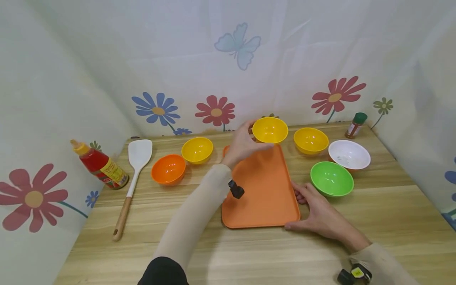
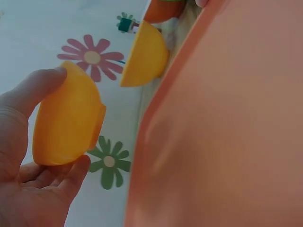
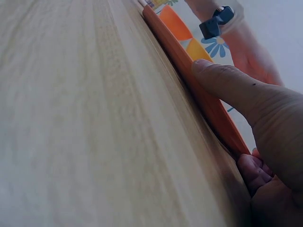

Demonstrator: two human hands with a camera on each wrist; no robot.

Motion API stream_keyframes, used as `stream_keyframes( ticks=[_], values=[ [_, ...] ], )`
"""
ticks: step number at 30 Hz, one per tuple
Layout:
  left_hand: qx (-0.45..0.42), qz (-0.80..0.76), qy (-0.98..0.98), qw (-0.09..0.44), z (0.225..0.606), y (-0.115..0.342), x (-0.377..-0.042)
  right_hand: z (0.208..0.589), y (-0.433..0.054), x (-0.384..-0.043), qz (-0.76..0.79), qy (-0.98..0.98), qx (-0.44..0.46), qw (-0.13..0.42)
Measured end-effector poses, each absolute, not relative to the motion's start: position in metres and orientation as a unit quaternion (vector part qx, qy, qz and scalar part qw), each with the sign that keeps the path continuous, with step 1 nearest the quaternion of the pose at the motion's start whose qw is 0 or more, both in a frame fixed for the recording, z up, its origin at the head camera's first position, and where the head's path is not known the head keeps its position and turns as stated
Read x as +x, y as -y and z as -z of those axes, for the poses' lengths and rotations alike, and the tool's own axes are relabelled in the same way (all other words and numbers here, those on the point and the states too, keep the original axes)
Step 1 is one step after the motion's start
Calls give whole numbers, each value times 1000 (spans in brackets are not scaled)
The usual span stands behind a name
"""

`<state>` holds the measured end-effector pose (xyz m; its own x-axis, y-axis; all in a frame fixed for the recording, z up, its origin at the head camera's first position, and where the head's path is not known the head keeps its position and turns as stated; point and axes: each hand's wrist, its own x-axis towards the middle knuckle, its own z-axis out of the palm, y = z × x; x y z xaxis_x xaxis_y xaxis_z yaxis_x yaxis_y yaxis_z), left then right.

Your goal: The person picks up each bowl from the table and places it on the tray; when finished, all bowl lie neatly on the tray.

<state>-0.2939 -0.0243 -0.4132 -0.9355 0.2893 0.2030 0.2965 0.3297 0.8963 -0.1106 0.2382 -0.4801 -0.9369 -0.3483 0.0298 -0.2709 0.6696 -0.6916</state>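
My left hand (image 1: 246, 143) holds a yellow bowl (image 1: 270, 130) by its side, over the far end of an orange tray (image 1: 263, 194). In the left wrist view this bowl (image 2: 71, 118) is lifted off the table, with the thumb at its rim and the fingers under it. At the tray's near right corner, my right hand (image 1: 315, 209) grips the edge. Its thumb (image 3: 227, 82) lies on the rim in the right wrist view, and the other fingers curl against the side. A green bowl (image 1: 332, 179) stands just beyond the right hand.
Right of the tray are another yellow bowl (image 1: 311, 140), a white bowl (image 1: 349, 154) and a green-capped spice jar (image 1: 356, 125). Left of it stand an orange bowl (image 1: 168, 169), a yellow bowl (image 1: 197, 150), a white spatula (image 1: 133, 174) and a red sauce bottle (image 1: 101, 166). A flowered curtain (image 1: 171, 59) surrounds the table.
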Motion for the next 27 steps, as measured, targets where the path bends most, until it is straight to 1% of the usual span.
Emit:
stream_keyframes(
  ticks=[5,11,17,27],
  values=[
    [-150,521,840,-26,424,18,-302,481,-238,-111,373,-910,-175,49],
    [-130,500,855,-44,435,17,-307,482,-237,-111,375,-907,-184,46],
    [-143,496,855,-46,445,14,-306,482,-239,-112,369,-910,-184,40],
    [-141,491,858,-56,454,11,-307,482,-240,-112,371,-910,-178,49]
  ],
)
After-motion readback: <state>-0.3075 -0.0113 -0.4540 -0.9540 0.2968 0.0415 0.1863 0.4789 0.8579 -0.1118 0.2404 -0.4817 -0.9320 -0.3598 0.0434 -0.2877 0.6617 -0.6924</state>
